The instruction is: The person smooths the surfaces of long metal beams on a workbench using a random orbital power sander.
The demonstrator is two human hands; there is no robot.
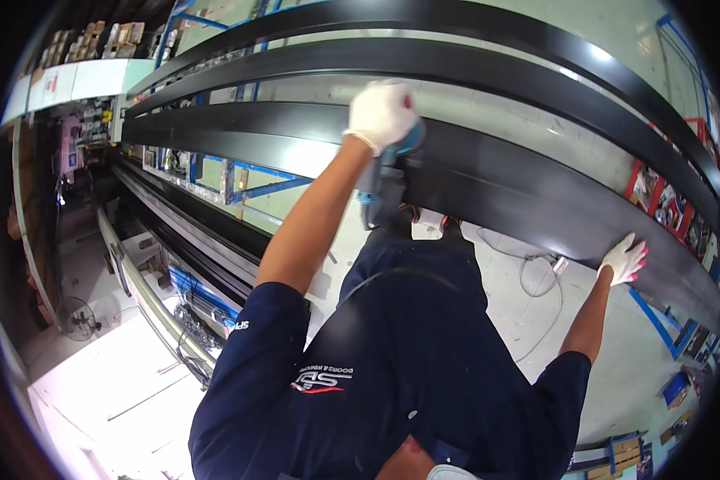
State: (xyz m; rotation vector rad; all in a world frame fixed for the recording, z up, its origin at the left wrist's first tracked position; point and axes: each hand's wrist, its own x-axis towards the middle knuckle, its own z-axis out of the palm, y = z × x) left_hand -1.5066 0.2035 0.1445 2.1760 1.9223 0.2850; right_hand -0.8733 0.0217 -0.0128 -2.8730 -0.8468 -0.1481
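My left hand point(382, 114), in a white glove with a red mark, is closed over the top of a handheld power tool point(388, 180). The tool has a dark grey body with teal parts, and the glove hides its upper side. It is at a long, dark, flat metal profile point(504, 172) that runs across in front of me. Whether its working face touches the metal is hidden. Further right, my right hand point(624, 260), also gloved, lies at the profile's near edge with its fingers spread and nothing in them.
More long dark profiles point(456, 56) lie parallel beyond, above blue-framed supports point(268, 190). Stacked profiles point(192, 232) are at the left. A thin cable point(528, 292) loops over the floor near my feet. Red shelving point(668, 204) holds small items at the right.
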